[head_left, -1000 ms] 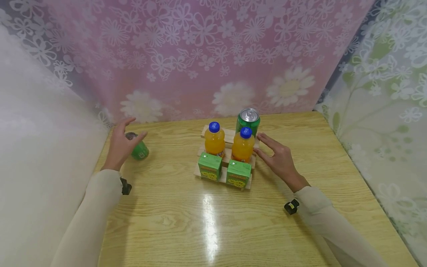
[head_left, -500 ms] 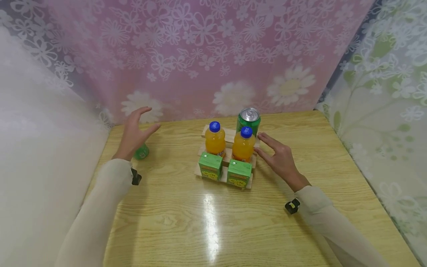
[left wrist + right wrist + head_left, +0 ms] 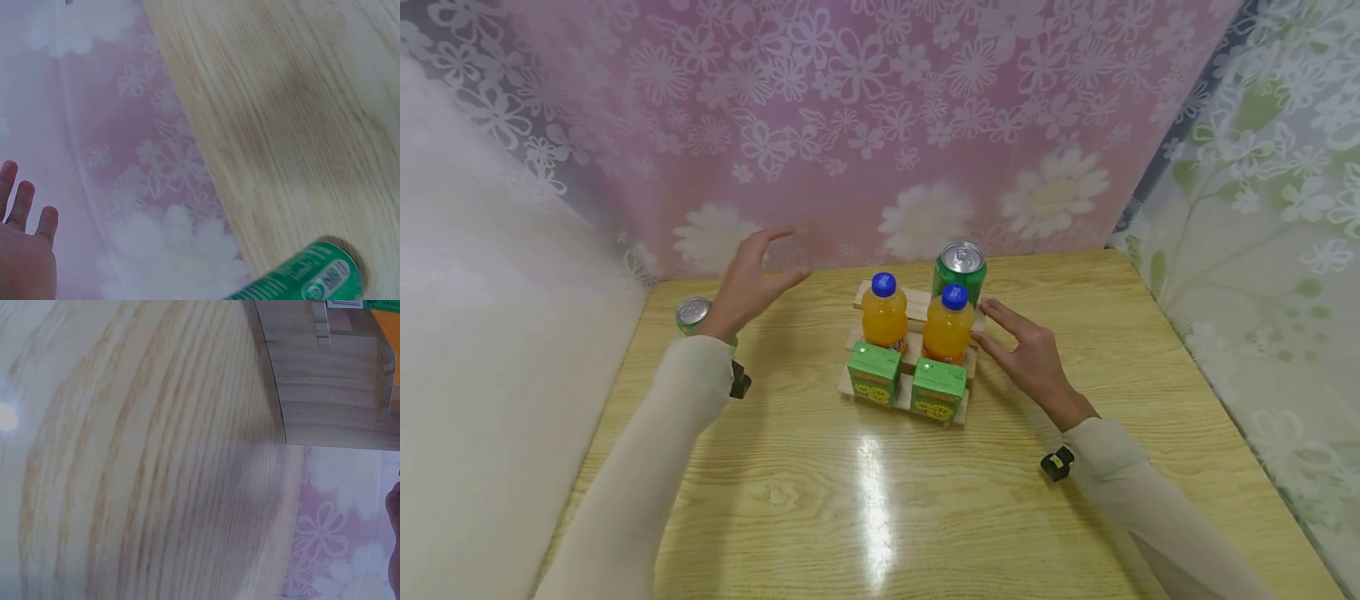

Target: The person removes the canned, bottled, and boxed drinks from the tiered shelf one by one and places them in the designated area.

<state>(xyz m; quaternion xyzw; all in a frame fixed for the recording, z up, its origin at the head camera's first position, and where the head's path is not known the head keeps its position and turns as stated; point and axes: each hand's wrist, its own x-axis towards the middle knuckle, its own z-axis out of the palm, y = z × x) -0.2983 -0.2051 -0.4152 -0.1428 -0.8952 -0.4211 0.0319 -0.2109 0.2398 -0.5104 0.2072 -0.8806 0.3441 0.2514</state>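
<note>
My left hand (image 3: 748, 287) holds nothing. Its thumb and fingers are spread, above the table to the left of a stepped wooden rack (image 3: 871, 297). Behind its wrist a green soda can (image 3: 692, 312) stands partly hidden; the left wrist view shows this can's lower end (image 3: 322, 278). With extended fingers, my right hand (image 3: 1033, 358) rests at the rack's right side. The top step bears another green can (image 3: 951, 273) at its right. Two orange juice bottles (image 3: 884, 317) occupy the middle step, and two green juice boxes (image 3: 874, 373) the lowest.
A light wood-grain table (image 3: 790, 500) carries everything. Pink floral cloth (image 3: 820, 167) hangs along its back edge. Pale walls of cloth rise at the left (image 3: 490, 275) and right (image 3: 1262, 275).
My left hand has moved right from the loose can toward the rack, empty and spread. The can has stayed put, and its top shows again. My right hand has hardly moved.
</note>
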